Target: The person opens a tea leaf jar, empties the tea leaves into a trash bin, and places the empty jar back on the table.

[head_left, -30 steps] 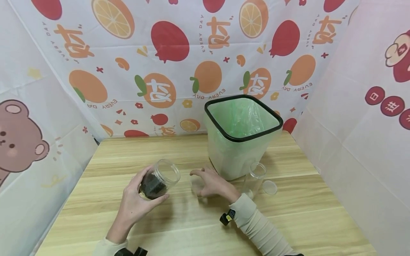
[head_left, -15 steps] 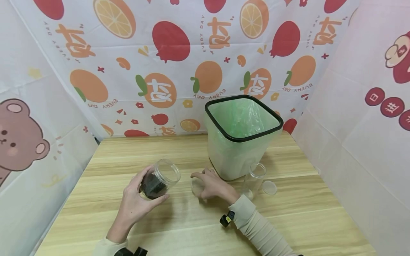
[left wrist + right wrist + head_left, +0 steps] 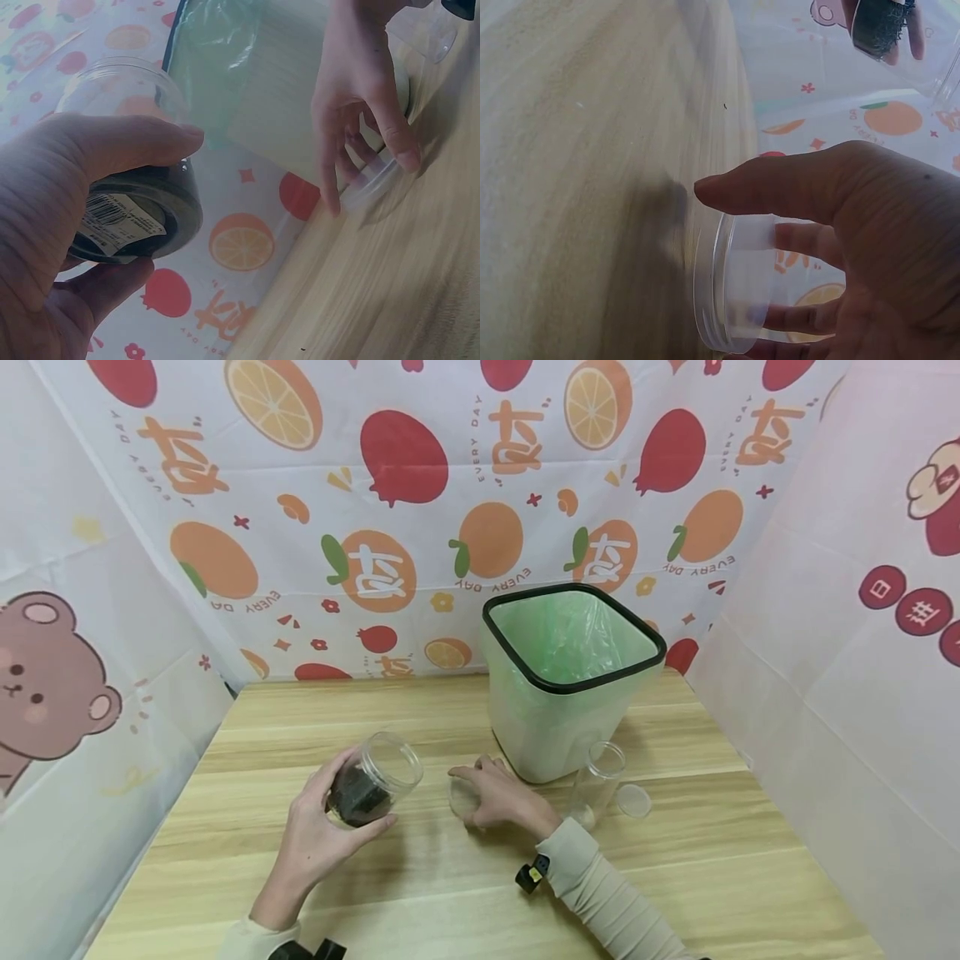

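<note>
My left hand [image 3: 318,827] grips a clear wide-mouthed jar [image 3: 395,762] around its body. The jar is tilted with its uncovered mouth up and to the right, and dark flaky stuff sits in its lower part. A barcode label [image 3: 124,217] shows on its base in the left wrist view. To the right, my right hand [image 3: 501,795] holds a clear round lid [image 3: 739,292] by its edge between thumb and fingers, low over the table. The head view shows the lid only partly, behind the fingers; whether it touches the wood I cannot tell.
A white bin [image 3: 540,735] with a black rim and green liner stands at the back right of the wooden table [image 3: 300,718]. In front of it are a tall uncovered clear jar [image 3: 597,787] and a second clear lid [image 3: 633,801]. Patterned cloth [image 3: 405,560] hangs behind.
Both hands keep nearly the same places and holds. The right fingers have shifted very slightly around the lid, and the head view has drifted a little.
</note>
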Demonstrator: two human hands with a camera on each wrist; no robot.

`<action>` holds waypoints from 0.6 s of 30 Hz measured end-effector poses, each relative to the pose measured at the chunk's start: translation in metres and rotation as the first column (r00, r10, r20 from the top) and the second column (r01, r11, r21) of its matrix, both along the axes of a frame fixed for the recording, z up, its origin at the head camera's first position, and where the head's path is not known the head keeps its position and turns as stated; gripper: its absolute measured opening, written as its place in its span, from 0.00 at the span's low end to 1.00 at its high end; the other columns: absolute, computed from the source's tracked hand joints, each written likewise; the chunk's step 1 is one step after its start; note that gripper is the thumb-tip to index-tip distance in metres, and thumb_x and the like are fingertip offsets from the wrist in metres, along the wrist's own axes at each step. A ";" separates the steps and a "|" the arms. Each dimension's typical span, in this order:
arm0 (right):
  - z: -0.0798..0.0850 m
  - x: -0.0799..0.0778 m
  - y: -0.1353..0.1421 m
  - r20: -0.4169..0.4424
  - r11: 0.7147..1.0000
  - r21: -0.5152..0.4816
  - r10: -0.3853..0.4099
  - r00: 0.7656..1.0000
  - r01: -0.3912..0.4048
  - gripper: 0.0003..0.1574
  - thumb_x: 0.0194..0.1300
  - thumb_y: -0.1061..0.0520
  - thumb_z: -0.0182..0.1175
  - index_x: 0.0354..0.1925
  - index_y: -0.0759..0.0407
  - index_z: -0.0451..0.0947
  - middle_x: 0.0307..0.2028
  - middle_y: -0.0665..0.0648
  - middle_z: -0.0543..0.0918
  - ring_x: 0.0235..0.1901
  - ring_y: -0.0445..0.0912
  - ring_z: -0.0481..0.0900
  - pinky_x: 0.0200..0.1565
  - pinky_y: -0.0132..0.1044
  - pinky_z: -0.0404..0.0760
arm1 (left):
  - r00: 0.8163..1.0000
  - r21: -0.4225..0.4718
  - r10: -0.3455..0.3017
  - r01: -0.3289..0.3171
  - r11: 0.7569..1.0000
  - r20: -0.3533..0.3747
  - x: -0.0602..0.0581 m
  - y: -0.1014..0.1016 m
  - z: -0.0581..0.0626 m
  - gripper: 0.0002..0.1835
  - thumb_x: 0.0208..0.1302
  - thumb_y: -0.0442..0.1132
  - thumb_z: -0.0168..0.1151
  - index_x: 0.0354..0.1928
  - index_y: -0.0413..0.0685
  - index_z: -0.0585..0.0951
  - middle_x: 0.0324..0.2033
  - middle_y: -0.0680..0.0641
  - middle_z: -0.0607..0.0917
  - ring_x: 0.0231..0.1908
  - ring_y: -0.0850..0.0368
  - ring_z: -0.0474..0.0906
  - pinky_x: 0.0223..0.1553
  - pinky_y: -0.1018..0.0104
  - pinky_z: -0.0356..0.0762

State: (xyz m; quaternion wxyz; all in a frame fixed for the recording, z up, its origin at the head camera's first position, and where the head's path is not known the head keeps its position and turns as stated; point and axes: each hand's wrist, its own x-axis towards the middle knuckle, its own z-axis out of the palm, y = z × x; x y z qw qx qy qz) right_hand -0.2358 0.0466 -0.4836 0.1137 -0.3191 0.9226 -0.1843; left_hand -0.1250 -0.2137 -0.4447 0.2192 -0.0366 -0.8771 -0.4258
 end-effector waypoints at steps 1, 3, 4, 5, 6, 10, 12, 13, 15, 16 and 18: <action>0.000 0.000 0.000 -0.004 1.000 0.006 0.002 1.000 -0.002 0.51 0.49 0.54 0.75 0.72 0.43 0.69 0.53 0.55 0.76 0.46 0.45 0.68 0.49 0.34 0.70 | 1.000 0.001 0.001 -0.001 1.000 0.000 0.000 0.000 0.000 0.57 0.30 0.42 0.90 0.70 0.65 0.72 0.60 0.51 0.81 0.55 0.79 0.70 0.51 0.89 0.68; -0.001 0.001 0.001 -0.011 1.000 0.019 0.006 1.000 -0.006 0.52 0.49 0.53 0.75 0.72 0.43 0.69 0.53 0.56 0.76 0.47 0.46 0.69 0.50 0.35 0.71 | 1.000 0.005 0.003 -0.003 1.000 -0.001 0.000 0.000 -0.001 0.57 0.30 0.42 0.90 0.70 0.65 0.72 0.60 0.51 0.81 0.55 0.79 0.70 0.51 0.89 0.68; -0.001 0.001 0.001 -0.017 1.000 0.025 0.010 1.000 -0.009 0.52 0.49 0.52 0.75 0.72 0.44 0.69 0.53 0.56 0.76 0.48 0.46 0.69 0.51 0.36 0.72 | 1.000 0.008 0.003 -0.003 1.000 -0.003 0.000 0.001 -0.001 0.57 0.30 0.42 0.90 0.70 0.65 0.72 0.60 0.51 0.81 0.55 0.79 0.70 0.51 0.89 0.69; -0.001 0.001 0.001 -0.024 0.999 0.031 0.014 1.000 -0.013 0.52 0.49 0.52 0.76 0.72 0.44 0.68 0.54 0.56 0.76 0.49 0.47 0.70 0.52 0.37 0.72 | 1.000 0.011 0.003 -0.003 1.000 -0.005 0.000 0.001 -0.001 0.57 0.30 0.42 0.90 0.70 0.65 0.72 0.60 0.51 0.81 0.55 0.79 0.70 0.51 0.90 0.68; -0.001 0.002 0.001 -0.027 0.999 0.036 0.016 0.999 -0.015 0.52 0.50 0.51 0.76 0.72 0.45 0.68 0.54 0.57 0.76 0.51 0.48 0.70 0.53 0.38 0.73 | 1.000 0.014 0.003 -0.003 1.000 -0.008 0.000 0.001 -0.001 0.57 0.30 0.42 0.90 0.70 0.65 0.72 0.60 0.51 0.82 0.55 0.79 0.70 0.51 0.90 0.69; -0.002 0.003 0.003 -0.032 0.998 0.055 0.029 0.999 -0.028 0.52 0.52 0.47 0.76 0.72 0.45 0.67 0.57 0.57 0.76 0.56 0.50 0.70 0.57 0.41 0.74 | 0.999 0.017 -0.002 0.002 1.000 -0.036 -0.001 0.001 -0.002 0.57 0.30 0.41 0.90 0.70 0.62 0.73 0.59 0.49 0.82 0.55 0.79 0.71 0.51 0.90 0.68; -0.002 0.002 0.003 -0.023 0.998 0.056 0.031 0.999 -0.030 0.53 0.53 0.45 0.76 0.73 0.45 0.66 0.59 0.57 0.75 0.58 0.50 0.70 0.59 0.42 0.74 | 0.999 0.017 -0.005 0.006 1.000 -0.051 -0.002 0.001 -0.002 0.57 0.30 0.41 0.90 0.70 0.60 0.73 0.59 0.48 0.82 0.55 0.79 0.71 0.51 0.90 0.68; -0.001 0.002 0.003 -0.019 0.998 0.055 0.032 0.999 -0.031 0.53 0.53 0.44 0.76 0.74 0.45 0.65 0.60 0.57 0.75 0.59 0.51 0.70 0.61 0.43 0.74 | 0.998 0.012 -0.007 0.008 1.000 -0.058 -0.002 0.001 -0.003 0.57 0.30 0.40 0.90 0.70 0.59 0.72 0.59 0.48 0.82 0.55 0.79 0.71 0.51 0.90 0.68; 0.000 0.002 0.003 -0.023 0.998 0.050 0.030 0.999 -0.029 0.54 0.53 0.43 0.76 0.74 0.46 0.64 0.62 0.58 0.74 0.61 0.52 0.70 0.63 0.45 0.74 | 0.998 0.013 -0.008 0.009 1.000 -0.061 -0.001 0.001 -0.002 0.57 0.30 0.40 0.90 0.70 0.59 0.72 0.59 0.48 0.82 0.55 0.80 0.71 0.51 0.91 0.69; 0.001 0.002 0.003 -0.026 0.998 0.051 0.027 0.999 -0.025 0.54 0.54 0.42 0.75 0.75 0.46 0.64 0.63 0.58 0.74 0.62 0.52 0.69 0.64 0.46 0.73 | 0.998 0.015 -0.009 0.010 1.000 -0.062 -0.001 0.001 -0.003 0.57 0.30 0.40 0.90 0.70 0.60 0.72 0.60 0.48 0.82 0.55 0.80 0.71 0.50 0.91 0.69; 0.003 0.002 0.002 -0.037 0.998 0.052 0.021 0.999 -0.019 0.54 0.55 0.42 0.75 0.75 0.46 0.63 0.64 0.59 0.74 0.64 0.53 0.69 0.65 0.48 0.72 | 0.998 0.018 -0.012 0.013 1.000 -0.063 0.000 0.001 -0.003 0.57 0.30 0.40 0.90 0.70 0.60 0.72 0.60 0.49 0.81 0.55 0.80 0.71 0.50 0.91 0.69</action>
